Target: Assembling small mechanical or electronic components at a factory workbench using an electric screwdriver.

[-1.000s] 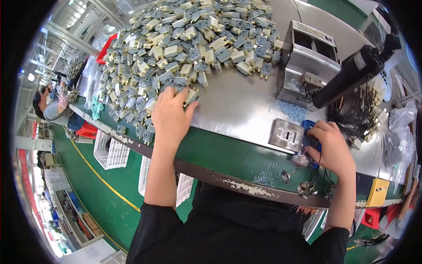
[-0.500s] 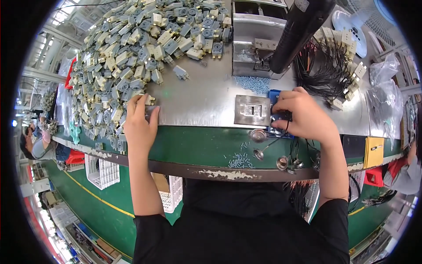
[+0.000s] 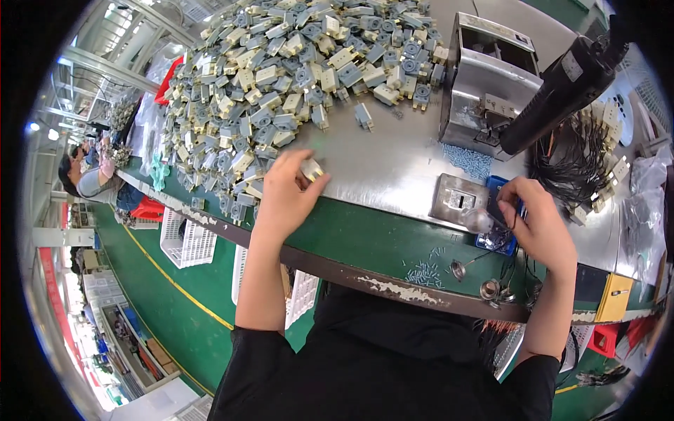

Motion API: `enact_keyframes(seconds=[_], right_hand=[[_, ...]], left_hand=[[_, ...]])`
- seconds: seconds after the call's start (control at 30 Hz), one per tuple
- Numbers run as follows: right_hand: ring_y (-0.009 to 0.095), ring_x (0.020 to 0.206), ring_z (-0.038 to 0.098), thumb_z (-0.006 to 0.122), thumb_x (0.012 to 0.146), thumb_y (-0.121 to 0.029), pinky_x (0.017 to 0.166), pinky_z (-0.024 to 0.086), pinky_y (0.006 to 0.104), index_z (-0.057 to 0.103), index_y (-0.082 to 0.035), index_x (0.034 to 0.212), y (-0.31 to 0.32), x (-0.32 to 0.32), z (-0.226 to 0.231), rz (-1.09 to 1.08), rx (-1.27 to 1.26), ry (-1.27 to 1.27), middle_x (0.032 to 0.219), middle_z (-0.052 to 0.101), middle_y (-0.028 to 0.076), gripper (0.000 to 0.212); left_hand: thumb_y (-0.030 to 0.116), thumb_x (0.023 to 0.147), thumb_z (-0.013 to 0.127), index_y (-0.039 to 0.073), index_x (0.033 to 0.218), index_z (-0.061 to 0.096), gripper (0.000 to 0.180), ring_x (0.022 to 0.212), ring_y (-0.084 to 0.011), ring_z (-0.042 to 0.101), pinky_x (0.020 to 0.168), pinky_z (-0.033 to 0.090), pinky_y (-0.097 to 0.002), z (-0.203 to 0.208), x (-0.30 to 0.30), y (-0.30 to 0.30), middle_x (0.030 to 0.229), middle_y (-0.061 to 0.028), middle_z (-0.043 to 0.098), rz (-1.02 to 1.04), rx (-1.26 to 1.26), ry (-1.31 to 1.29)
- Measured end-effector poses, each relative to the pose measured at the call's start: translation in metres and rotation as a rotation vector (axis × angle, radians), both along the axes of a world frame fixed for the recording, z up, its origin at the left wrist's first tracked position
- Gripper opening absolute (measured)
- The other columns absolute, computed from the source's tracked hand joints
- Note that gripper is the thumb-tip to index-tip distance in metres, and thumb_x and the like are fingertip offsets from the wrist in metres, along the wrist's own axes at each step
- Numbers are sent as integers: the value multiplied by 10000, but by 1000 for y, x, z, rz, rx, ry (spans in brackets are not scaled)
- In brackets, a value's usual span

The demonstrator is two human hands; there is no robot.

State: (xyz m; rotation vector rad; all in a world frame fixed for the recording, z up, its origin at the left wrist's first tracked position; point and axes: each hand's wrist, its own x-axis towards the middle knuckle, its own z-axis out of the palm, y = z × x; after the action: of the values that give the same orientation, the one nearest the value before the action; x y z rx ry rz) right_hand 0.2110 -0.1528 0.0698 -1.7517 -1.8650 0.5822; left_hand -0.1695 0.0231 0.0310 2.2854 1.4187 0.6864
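Note:
At the near edge of the heap of grey and cream plug housings point(image 3: 263, 116), my left hand point(image 3: 284, 200) is closed on one plug housing point(image 3: 311, 170), cream side showing between thumb and fingers. My right hand point(image 3: 544, 228) pinches a thin black cable beside a blue block point(image 3: 495, 240). A blurred round metal cup point(image 3: 479, 221) hangs near its fingers, by the steel fixture point(image 3: 449, 196) with its slotted plate. More metal cups point(image 3: 489, 289) on black cables lie at the front of the green mat. My right palm and part of the blue block are hidden.
A black powered driver point(image 3: 562, 95) slants beside a metal box point(image 3: 488, 77). Blue screws point(image 3: 469, 160) lie in front of it, loose screws point(image 3: 423, 274) on the mat. Bundled black cables with cream plugs point(image 3: 579, 161) lie right, near a yellow pad point(image 3: 614, 295). Another person point(image 3: 98, 179) sits far left.
The view has turned, shifting the bench rightward and tilting it. My left hand now shows a plug housing lifted at the heap's edge. By my right hand, a metal cup has moved up beside the fixture.

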Motion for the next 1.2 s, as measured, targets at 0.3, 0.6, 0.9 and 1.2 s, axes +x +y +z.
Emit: enact_keyframes(seconds=[0.3, 0.6, 0.9, 1.2], right_hand=[[357, 874, 601, 686, 939, -7, 809, 491, 413, 594, 21, 1007, 0, 1, -1, -70, 48, 81, 909, 639, 161, 117], [352, 871, 608, 688, 940, 2, 807, 498, 401, 584, 30, 1004, -3, 2, -3, -95, 70, 84, 911, 644, 159, 125], [292, 858, 658, 688, 932, 10, 820, 518, 362, 597, 29, 1002, -3, 8, 0, -91, 24, 89, 939, 670, 139, 116], [312, 848, 654, 701, 925, 23, 795, 523, 378, 595, 25, 1009, -5, 13, -2, -60, 99, 71, 921, 670, 141, 135]], left_hand=[[22, 774, 908, 16, 1297, 674, 573, 784, -83, 606, 653, 526, -237, 4, 18, -10, 1220, -74, 694, -394, -406, -238], [191, 959, 781, -31, 1366, 618, 491, 858, -180, 715, 685, 603, -266, -25, 41, -21, 1381, -193, 605, -477, -972, -884], [353, 1092, 599, -80, 1528, 415, 641, 1076, -417, 752, 816, 693, -345, -10, 85, -54, 1550, -430, 371, -628, -1491, -1417], [220, 1107, 563, -43, 1568, 386, 560, 1079, -423, 747, 859, 681, -388, -2, 103, -56, 1549, -397, 424, -489, -1486, -1326]])
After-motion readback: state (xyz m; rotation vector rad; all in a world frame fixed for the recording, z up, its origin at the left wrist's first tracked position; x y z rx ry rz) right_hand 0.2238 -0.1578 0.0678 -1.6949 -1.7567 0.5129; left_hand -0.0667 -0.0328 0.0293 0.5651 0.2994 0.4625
